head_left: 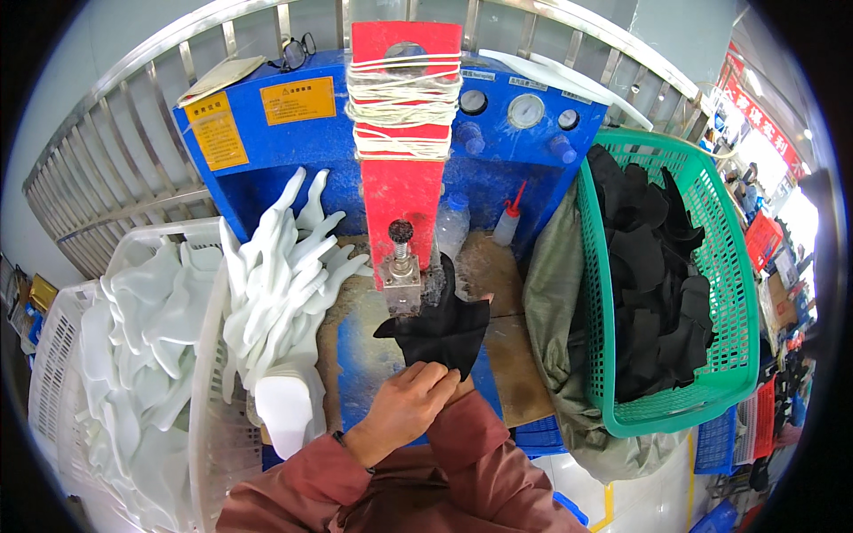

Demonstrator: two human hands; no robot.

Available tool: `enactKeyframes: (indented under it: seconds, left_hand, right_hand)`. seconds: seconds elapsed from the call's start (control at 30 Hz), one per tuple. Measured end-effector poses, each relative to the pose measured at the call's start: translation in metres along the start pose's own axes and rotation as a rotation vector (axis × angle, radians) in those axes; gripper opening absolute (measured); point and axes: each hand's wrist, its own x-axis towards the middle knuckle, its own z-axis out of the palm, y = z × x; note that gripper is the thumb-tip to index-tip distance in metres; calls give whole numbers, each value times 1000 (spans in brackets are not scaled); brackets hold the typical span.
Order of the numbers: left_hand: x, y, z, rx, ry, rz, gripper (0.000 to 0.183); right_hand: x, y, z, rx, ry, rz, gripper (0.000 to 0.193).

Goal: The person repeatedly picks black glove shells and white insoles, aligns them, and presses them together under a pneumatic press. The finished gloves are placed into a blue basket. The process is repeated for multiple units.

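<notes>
With my left hand I pinch the near edge of a black piece between thumb and fingers; my right hand is mostly hidden behind it, so I cannot tell how those fingers are set. The piece spreads just beside the metal head on the red arm. White pieces pile up on my left; a green basket of black scraps stands right.
</notes>
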Motion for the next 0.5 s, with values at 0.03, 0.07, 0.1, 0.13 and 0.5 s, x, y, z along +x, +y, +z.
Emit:
enactKeyframes:
  seconds: [0.03,0.07,0.1,0.13,0.5]
  left_hand:
    - [0,-2,-1,6,-6,-9,30]
    - [0,-4,-2,9,-18,-19,30]
    - [0,-5,-4,16,-10,-32,30]
    - [-1,-7,-7,19,-9,-43,30]
    - [-27,14,-43,-43,-15,-172,22]
  right_hand:
    - [3,2,1,6,-2,-1,75]
    - [4,3,1,3,-3,-3,75]
    - [7,6,2,7,-4,-1,75]
    - [9,8,3,11,-7,0,75]
    - [-4,46,1,-13,42,21,78]
